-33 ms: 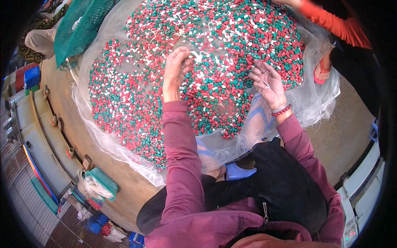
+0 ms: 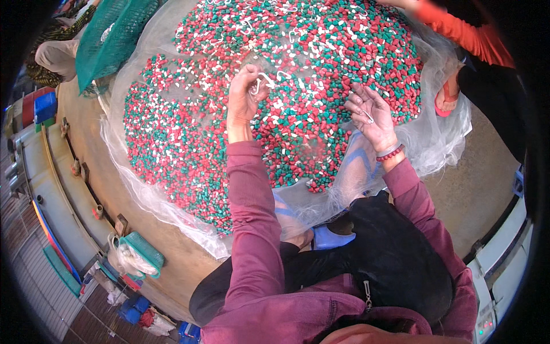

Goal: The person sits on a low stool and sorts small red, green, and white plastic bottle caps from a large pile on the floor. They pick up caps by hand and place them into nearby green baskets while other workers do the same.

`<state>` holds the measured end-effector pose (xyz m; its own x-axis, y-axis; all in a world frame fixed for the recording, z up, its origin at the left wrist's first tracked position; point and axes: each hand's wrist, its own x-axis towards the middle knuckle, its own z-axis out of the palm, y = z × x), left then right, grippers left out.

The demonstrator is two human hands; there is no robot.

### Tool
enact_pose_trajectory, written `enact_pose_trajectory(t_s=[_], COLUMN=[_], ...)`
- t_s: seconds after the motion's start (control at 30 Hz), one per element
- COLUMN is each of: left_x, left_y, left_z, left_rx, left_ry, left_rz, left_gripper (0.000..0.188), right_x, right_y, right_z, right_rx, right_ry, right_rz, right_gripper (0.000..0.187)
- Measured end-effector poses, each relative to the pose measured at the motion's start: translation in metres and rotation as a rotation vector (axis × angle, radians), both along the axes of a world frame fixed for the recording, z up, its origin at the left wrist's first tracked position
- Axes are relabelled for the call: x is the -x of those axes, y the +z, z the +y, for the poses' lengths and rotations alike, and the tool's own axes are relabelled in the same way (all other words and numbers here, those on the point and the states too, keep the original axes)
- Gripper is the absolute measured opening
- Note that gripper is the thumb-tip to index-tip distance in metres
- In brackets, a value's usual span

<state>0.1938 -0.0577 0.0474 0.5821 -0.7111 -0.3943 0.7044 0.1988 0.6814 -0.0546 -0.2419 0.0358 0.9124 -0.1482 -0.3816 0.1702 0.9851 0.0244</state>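
Below me spreads a wide heap of small red, green and white pieces, pellet-like, on a translucent plastic sheet. Over its middle, my left hand is closed in a pinch, with a curved white plastic strip at its fingertips. Further right, my right hand is turned palm up, fingers loosely curled around a short, thin white strip. Another hooked white strip lies just beyond my left hand. Several more such curved strips are scattered at the far side of the heap.
Another person's orange sleeve reaches in at the far right, with a sandalled foot by the sheet. A green mesh sack stands at the far left. A teal basket sits left on the floor. Pale machinery borders the right.
The curved white strip at my left fingertips has turned and come closer to the hand, and that hand has shifted slightly. My right hand stays in place.
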Motion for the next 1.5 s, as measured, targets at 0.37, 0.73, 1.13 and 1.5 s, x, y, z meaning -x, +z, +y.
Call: enact_pose_trajectory(t_s=[0.37,0.73,1.13,1.5], left_x=[0.002,0.066,0.027,-0.116], left_y=[-0.057,0.038,0.02,-0.072], left_z=[-0.049,-0.053,-0.04,-0.107], left_rx=[-1.109,-0.658,-0.507,-1.038], left_ry=[-0.563,-0.355,-0.08,-0.255], left_rz=[-1.472,-1.327,-1.315,-1.637], left_gripper=[0.018,0.015,0.031,0.044], right_x=[0.002,-0.005,-0.005,0.027], right_y=[-0.001,-0.003,0.006,0.028], right_z=[-0.002,0.012,0.006,-0.035], right_rx=[-0.103,0.048,0.025,0.172], right_ry=[-0.03,0.129,0.143,0.075], right_rz=[0.004,0.206,0.14,0.26], right_gripper=[0.035,0.041,0.044,0.045])
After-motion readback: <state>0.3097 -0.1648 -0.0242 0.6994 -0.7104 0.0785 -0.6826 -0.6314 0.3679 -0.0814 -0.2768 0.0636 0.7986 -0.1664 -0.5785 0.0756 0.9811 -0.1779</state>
